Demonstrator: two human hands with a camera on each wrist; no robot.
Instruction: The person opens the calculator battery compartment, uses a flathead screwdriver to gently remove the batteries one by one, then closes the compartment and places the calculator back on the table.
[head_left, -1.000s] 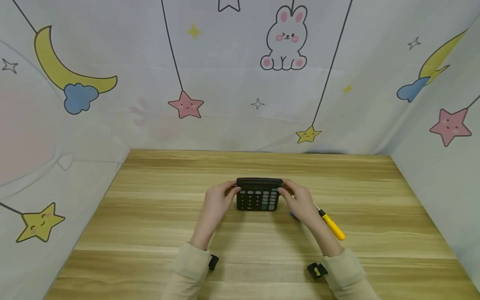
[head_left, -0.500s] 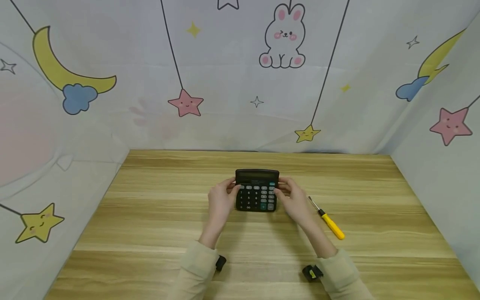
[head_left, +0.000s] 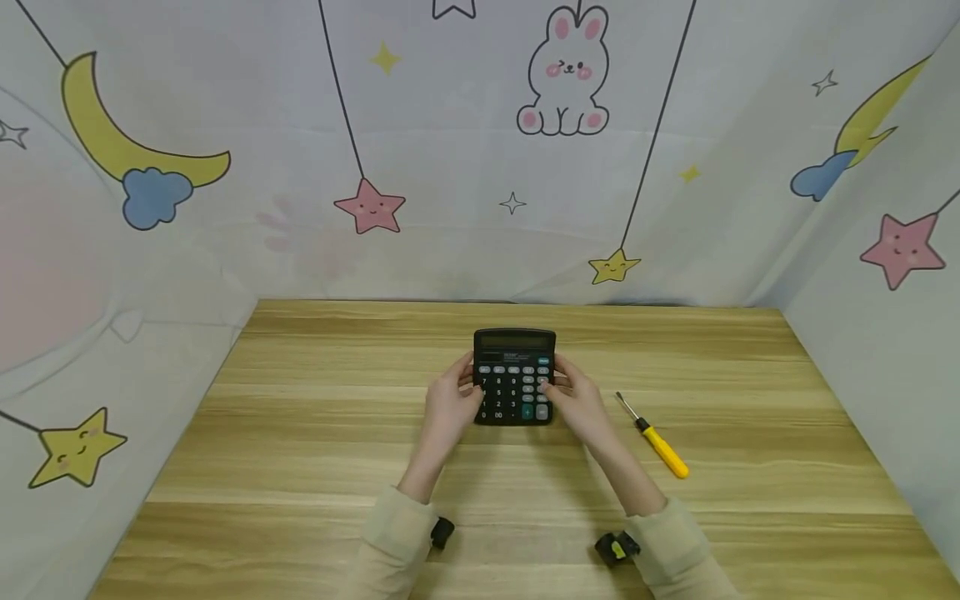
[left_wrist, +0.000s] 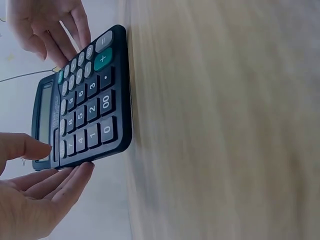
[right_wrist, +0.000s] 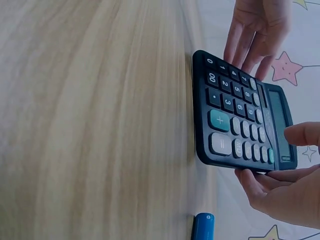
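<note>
A black desk calculator stands tilted back in the middle of the table, its keys and display toward me. My left hand holds its left side, thumb in front and fingers at the side and behind. On the opposite side my right hand grips it likewise, thumb over the grey keys. Both wrist views put the calculator's lower edge at the tabletop; whether it touches, I cannot tell. The back of the calculator is hidden.
A screwdriver with a yellow handle lies right of my right hand. A small blue cylinder shows at the bottom of the right wrist view, near the calculator. White printed fabric surrounds the wooden table.
The calculator's top has tilted back, so more of its face and display shows. Both hands have slid down its sides from the top corners while holding it.
</note>
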